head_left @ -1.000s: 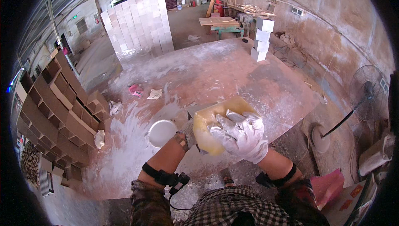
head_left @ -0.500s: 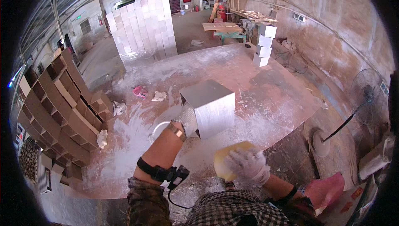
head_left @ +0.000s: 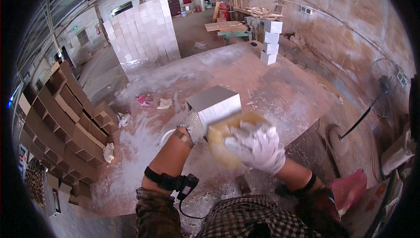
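A silver box stands on the white-dusted reddish work table. My left hand, in a pale textured glove, is at the box's left side; its fingers are hidden by the box. In a white glove, my right hand is closed on a pale yellow sponge, blurred by motion. The sponge overlaps the lower part of the box's near silvery face; whether it presses on it I cannot tell.
Brown open compartments stand along the left. A tall stack of pale boxes rises behind the table, and several silver boxes are piled at its far right corner. Rags lie on the table. A fan stands at right.
My right hand has brought the sponge up and left, from in front of the table's near edge to the box's near face. My left hand remains at the box; the view has shifted slightly.
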A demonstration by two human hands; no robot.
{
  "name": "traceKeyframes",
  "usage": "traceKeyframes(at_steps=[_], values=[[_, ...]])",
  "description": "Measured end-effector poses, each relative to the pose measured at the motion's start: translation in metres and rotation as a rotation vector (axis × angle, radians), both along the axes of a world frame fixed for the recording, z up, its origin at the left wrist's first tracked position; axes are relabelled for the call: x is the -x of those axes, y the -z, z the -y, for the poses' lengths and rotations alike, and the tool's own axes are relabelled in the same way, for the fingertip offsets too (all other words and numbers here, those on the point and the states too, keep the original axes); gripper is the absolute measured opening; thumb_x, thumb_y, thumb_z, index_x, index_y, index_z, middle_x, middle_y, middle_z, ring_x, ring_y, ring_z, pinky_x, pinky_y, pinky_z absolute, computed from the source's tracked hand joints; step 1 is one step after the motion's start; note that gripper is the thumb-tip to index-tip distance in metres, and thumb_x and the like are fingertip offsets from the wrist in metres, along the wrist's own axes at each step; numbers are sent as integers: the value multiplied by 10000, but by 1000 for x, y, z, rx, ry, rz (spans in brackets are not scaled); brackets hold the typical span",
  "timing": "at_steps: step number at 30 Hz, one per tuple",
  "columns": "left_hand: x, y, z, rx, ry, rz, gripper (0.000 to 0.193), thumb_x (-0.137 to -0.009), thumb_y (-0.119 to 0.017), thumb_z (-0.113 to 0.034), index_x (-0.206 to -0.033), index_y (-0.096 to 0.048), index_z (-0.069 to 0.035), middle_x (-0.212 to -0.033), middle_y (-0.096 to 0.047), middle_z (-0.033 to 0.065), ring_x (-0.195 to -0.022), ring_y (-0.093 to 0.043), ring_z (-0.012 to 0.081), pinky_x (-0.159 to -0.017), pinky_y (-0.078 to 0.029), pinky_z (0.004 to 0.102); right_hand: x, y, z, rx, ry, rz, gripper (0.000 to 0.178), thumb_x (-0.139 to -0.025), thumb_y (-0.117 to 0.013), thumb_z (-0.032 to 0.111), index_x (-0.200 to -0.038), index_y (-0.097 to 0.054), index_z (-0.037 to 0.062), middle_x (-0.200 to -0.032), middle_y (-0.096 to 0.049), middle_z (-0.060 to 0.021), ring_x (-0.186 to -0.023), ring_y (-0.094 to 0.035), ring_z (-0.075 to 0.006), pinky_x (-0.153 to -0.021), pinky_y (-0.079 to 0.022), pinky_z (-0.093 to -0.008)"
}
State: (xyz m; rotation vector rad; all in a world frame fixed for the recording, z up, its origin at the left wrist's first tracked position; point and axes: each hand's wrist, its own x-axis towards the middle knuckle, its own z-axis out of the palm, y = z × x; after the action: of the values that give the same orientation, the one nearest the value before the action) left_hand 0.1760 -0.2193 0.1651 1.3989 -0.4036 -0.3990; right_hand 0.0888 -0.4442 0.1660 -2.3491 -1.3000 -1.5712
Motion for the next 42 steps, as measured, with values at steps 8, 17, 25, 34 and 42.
traceKeyframes(at_steps=[8, 17, 25, 34, 42], values=[[17, 3, -60, 160, -220, 40, 417, -974, -347, -334, -1269, -431, -52, -1242, -504, 110, -1121, -502, 217, -944, -430, 343, 17, 59, 34, 176, -72, -462, 387, -808, -537, 261, -1180, -554, 156, -1145, -562, -50, -947, -562, -221, -788, -453, -385], [56, 44, -68, 654, -422, -79, 420, -972, -351, -341, -1272, -428, -58, -1245, -501, 106, -1133, -491, 220, -951, -424, 355, 8, 54, 11, -1507, -808, -1152, 444, -776, -668, 69, -1187, -504, 46, -1057, -603, -70, -930, -600, -168, -742, -513, -283], [65, 50, -41, 750, -348, -94, 423, -970, -355, -347, -1276, -425, -63, -1249, -499, 103, -1144, -481, 223, -957, -418, 365, 5, 44, -1, -1718, -1129, -1558, 374, -795, -620, 19, -1157, -528, 42, -1052, -606, -55, -924, -594, -149, -835, -488, -306], [67, 54, -27, 795, -328, -84, 427, -968, -359, -354, -1279, -422, -68, -1252, -496, 99, -1156, -470, 226, -963, -412, 377, -4, 53, 1, -1542, -1128, -1658, 432, -813, -604, 83, -1222, -469, 48, -1106, -573, -61, -1000, -575, -178, -867, -476, -340], [60, 48, -16, 870, -392, 12, 431, -966, -363, -360, -1282, -420, -73, -1255, -493, 96, -1166, -461, 228, -969, -406, 387, 0, 31, -8, -1341, -1027, -1387, 539, -756, -708, 73, -1239, -472, 29, -1121, -593, -71, -997, -583, -162, -849, -494, -317]])
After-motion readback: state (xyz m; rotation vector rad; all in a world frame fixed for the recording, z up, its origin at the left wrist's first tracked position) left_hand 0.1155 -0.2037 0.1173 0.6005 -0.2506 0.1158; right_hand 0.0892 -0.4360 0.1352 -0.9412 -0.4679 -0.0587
